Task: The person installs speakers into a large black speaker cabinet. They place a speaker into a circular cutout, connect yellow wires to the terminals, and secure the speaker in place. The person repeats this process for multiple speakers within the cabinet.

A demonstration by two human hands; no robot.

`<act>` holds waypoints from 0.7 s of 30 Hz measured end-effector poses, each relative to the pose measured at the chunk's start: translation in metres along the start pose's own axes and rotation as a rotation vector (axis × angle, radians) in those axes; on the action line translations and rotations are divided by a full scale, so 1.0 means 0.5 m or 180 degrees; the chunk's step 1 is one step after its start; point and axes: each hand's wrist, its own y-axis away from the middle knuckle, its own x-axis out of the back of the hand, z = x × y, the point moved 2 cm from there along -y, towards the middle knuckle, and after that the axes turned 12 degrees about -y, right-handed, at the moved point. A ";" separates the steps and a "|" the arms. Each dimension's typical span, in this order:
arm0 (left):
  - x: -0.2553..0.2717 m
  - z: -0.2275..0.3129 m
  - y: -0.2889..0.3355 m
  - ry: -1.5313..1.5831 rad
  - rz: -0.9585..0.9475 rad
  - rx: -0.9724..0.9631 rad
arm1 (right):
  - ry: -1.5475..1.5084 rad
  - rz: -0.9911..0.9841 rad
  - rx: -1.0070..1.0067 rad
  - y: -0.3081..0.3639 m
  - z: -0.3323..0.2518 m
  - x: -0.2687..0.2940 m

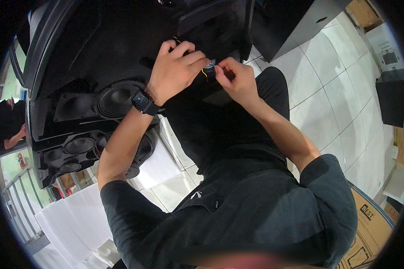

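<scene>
My left hand (pixel 177 69), with a black watch (pixel 144 101) on its wrist, reaches over a black speaker cabinet (pixel 121 49), fingers bent and closed. A thin yellow wire (pixel 204 72) shows on both sides of it, partly hidden beneath the fingers. Just to the right, my right hand (pixel 236 83) is closed, thumb and forefinger pinched together. Between the two sets of fingertips sits a small bluish, roundish part (pixel 212 63). Whatever either hand grips is too small or too covered to make out.
Round speaker cones (pixel 118 99) are set in the cabinet on the left. A second black box (pixel 292 27) stands on the white tiled floor (pixel 323 94). A brown carton (pixel 368 219) is at lower right. Another person (pixel 8 125) is at far left, near a metal railing (pixel 20 197).
</scene>
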 end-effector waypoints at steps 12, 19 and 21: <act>0.004 0.009 0.003 -0.0079 0.0074 0.0050 | -0.3591 -0.0673 -0.2825 0.006 0.012 0.009; 0.007 0.016 0.004 -0.0019 0.0132 0.0142 | -0.2625 -0.0435 -0.2116 -0.002 0.022 0.005; 0.006 0.018 0.003 -0.0020 0.0153 0.0169 | -0.1754 -0.0387 -0.1341 -0.009 0.015 0.009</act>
